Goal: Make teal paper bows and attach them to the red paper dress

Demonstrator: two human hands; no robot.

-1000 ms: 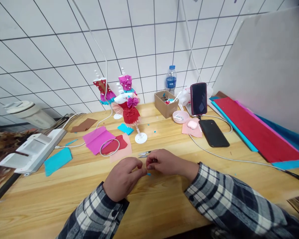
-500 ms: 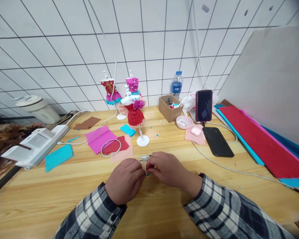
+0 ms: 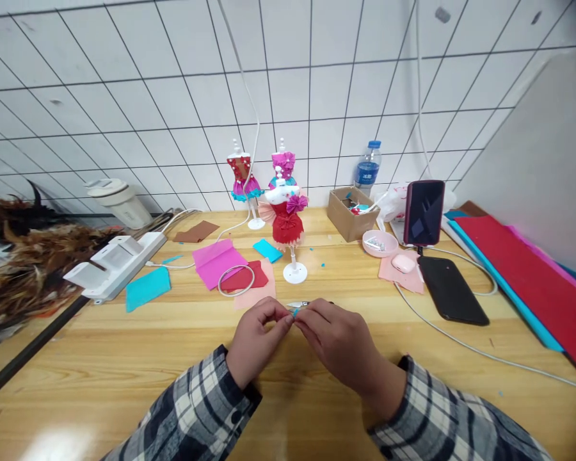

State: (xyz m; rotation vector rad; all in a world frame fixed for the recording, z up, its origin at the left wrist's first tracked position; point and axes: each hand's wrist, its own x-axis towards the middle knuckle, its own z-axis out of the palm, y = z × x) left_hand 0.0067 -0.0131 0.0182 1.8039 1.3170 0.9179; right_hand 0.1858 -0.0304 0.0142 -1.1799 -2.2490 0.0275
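Note:
My left hand (image 3: pixel 258 338) and my right hand (image 3: pixel 342 342) meet at the fingertips above the table, both pinched closed. Between them shows a tiny blue piece of paper (image 3: pixel 296 312), mostly hidden by the fingers. Just behind the fingertips lie small scissors (image 3: pixel 297 304), partly covered. Beyond them stands a small white dress form wearing a red paper dress (image 3: pixel 288 224) with a magenta bow. Two more dressed forms, one with a red top (image 3: pixel 240 169) and one in magenta (image 3: pixel 283 161), stand at the back.
Left of centre lie magenta paper (image 3: pixel 219 259), blue paper (image 3: pixel 148 288) and a ring (image 3: pixel 221 282). A power strip (image 3: pixel 125 266) is at left. On the right are a cardboard box (image 3: pixel 349 218), a pink dish (image 3: pixel 380 243), phones (image 3: pixel 454 289) and a cable (image 3: pixel 456 342).
The view has turned left, so things appear shifted rightward. My left hand has rolled so its thumb shows, and the fingertips of both hands have come together at the blue piece.

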